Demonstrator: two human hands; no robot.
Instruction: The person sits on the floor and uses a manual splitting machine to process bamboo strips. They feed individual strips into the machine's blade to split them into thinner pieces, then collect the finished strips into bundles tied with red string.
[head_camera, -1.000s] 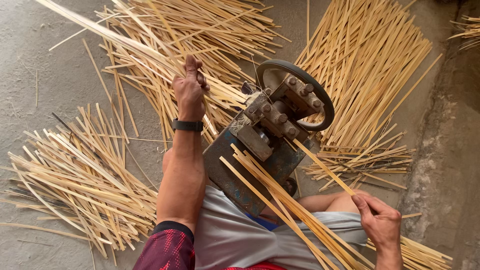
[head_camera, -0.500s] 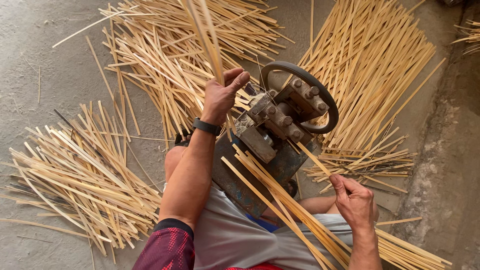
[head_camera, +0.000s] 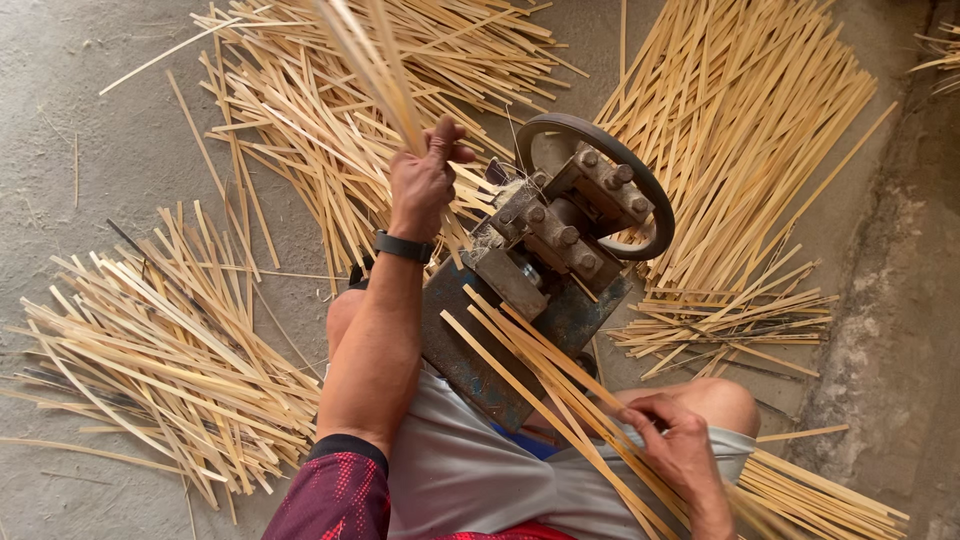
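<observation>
My left hand (head_camera: 425, 180) is closed around a few long pale bamboo strips (head_camera: 372, 62) that rise up and away from a small metal splitting machine (head_camera: 545, 262) with a black wheel (head_camera: 640, 190). A dark band circles that wrist. My right hand (head_camera: 680, 452) rests low by my knee, fingers pinching a bundle of bamboo strips (head_camera: 545, 385) that slant up into the near side of the machine. The machine stands on the concrete floor between my legs.
Loose heaps of bamboo strips lie around: one pile at the left (head_camera: 150, 350), one behind the machine (head_camera: 330, 110), a long neat spread at the upper right (head_camera: 740, 130), a short stack (head_camera: 725, 325) at the right. A rough concrete ledge (head_camera: 900, 330) borders the right side.
My left hand has swung the drawn strips from pointing far left to pointing upward, staying near the machine. My right hand moved left along the bundle toward my knee.
</observation>
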